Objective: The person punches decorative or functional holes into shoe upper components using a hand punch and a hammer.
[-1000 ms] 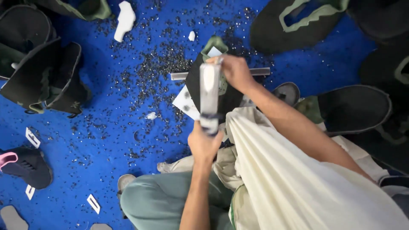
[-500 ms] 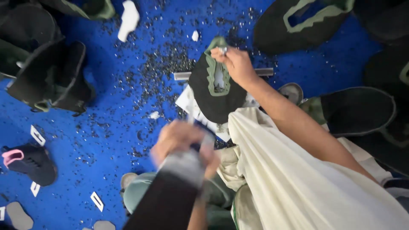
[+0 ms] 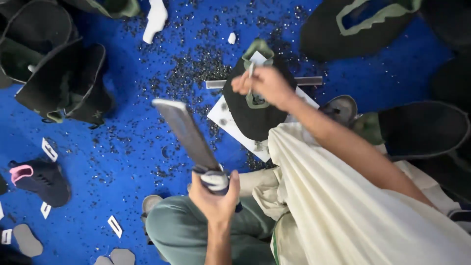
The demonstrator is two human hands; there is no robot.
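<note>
Head view: the left hand (image 3: 216,196) is clenched around the wrapped handle of a broad flat blade (image 3: 185,132), which is raised off the floor and tilts up and to the left. The right hand (image 3: 265,86) reaches forward, its fingers (image 3: 244,84) pinching the pale green edging of a black shoe upper (image 3: 250,115). That upper lies over a white sheet (image 3: 223,118) on the blue floor (image 3: 127,147), with a grey metal bar (image 3: 216,84) just behind it.

The risk, as I judge it, lies in how close the pinching fingers sit to the place where the blade would land: a chop that drifts right could catch them. The upper is soft and only pinched, so it may slide or fold under a blow and spoil the cut. The black chips (image 3: 196,68) scattered over the floor could let the sheet skid. The person's green-clad knee (image 3: 181,228) sits just below the handle, in the way of a low swing
</note>
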